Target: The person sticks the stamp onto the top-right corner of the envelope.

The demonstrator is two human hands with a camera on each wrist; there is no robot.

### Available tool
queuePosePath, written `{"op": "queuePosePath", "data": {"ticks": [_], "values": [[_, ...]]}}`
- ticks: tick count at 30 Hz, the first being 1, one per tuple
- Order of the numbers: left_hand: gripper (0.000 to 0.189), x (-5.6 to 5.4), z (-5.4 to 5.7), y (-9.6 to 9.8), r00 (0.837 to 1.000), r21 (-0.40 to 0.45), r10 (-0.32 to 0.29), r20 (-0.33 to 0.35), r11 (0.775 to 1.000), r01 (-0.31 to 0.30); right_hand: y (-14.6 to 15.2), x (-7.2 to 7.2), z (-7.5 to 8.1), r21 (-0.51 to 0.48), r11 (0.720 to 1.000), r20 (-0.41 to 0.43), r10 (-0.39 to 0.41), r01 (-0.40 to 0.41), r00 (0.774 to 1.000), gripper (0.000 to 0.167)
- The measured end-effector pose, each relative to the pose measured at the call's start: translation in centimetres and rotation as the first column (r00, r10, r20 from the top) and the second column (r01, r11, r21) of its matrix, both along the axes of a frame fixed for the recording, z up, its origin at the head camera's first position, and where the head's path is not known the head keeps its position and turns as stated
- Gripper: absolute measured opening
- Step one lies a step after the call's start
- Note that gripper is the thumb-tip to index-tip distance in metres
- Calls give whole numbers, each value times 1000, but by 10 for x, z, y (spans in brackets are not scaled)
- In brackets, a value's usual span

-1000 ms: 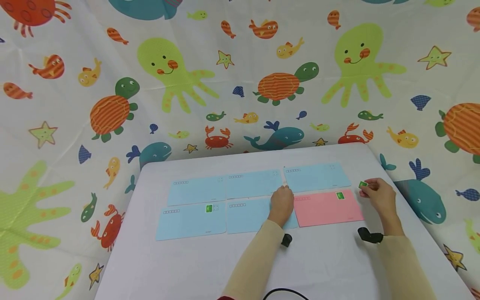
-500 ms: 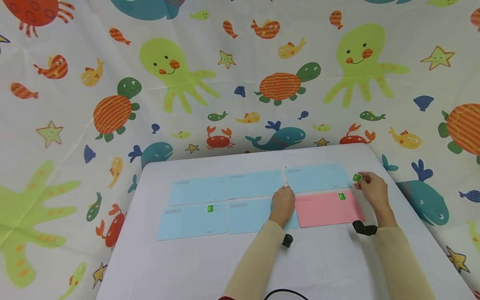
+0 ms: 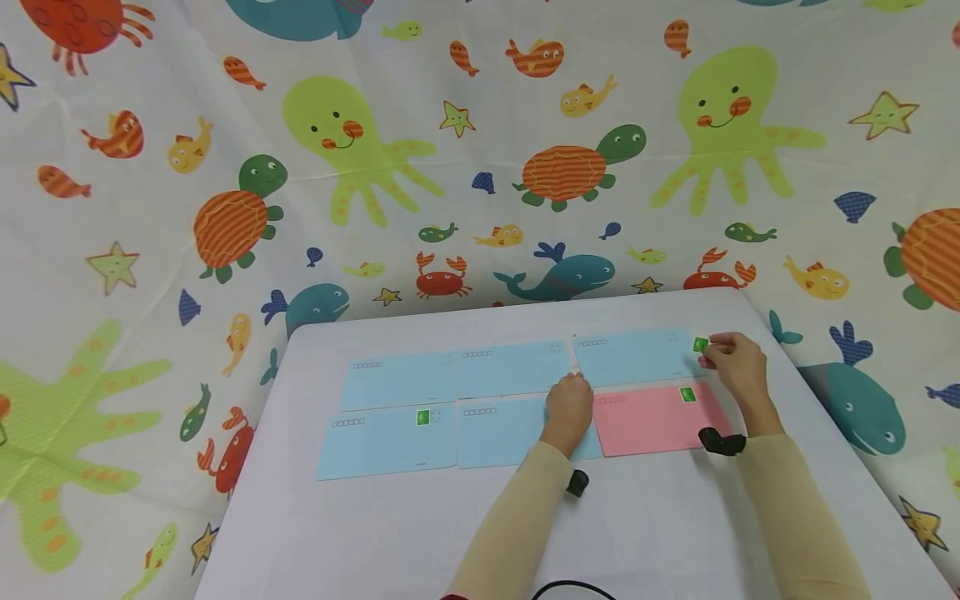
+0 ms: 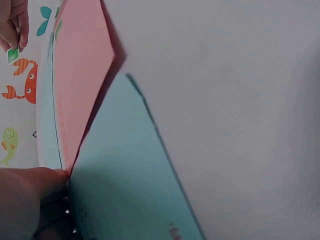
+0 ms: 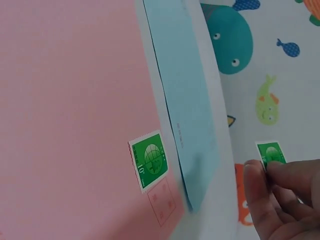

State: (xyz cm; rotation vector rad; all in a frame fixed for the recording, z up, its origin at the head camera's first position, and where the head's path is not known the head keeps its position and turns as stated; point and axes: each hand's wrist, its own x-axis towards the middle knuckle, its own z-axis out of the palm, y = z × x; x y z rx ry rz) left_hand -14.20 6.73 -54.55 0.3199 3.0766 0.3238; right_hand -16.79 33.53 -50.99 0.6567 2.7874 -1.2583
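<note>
My right hand (image 3: 738, 367) pinches a green postage stamp (image 3: 701, 344) between thumb and fingertips. It is above the right end of the far-right blue envelope (image 3: 633, 357). In the right wrist view, the held stamp (image 5: 271, 151) is partly covered by the fingers. A pink envelope (image 3: 652, 425) lies in front, with another green stamp (image 5: 149, 161) on it beside a printed square. My left hand (image 3: 568, 410) rests at the pink envelope's left end, over a near blue envelope (image 4: 120, 160). Its thumb touches the envelopes' meeting edges; its other fingers are mostly hidden.
Several more blue envelopes (image 3: 397, 379) lie in two rows on the white table (image 3: 360, 533). The near-left envelope (image 3: 375, 446) bears a green stamp (image 3: 423, 417). A black cable (image 3: 573, 585) shows at the front. Behind the table hangs a sea-animal curtain (image 3: 450, 167).
My right hand has moved left and away from the body, bringing the stamp from beside the envelopes to the far-right blue envelope's edge. The left hand has stayed in place.
</note>
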Motion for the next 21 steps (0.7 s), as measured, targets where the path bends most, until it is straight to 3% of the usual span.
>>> {"op": "queuePosePath", "data": {"ticks": [10,21], "values": [[23,1,1,0,1000,24,11,-11,1000,-11,-8,-16,-7,-38,997,-28,-67,66,997,40],[23,1,3,0,1000,16,18,-6,1000,-18,-18,-31,-9,-46,999,-2,2,-2,1000,44]]}}
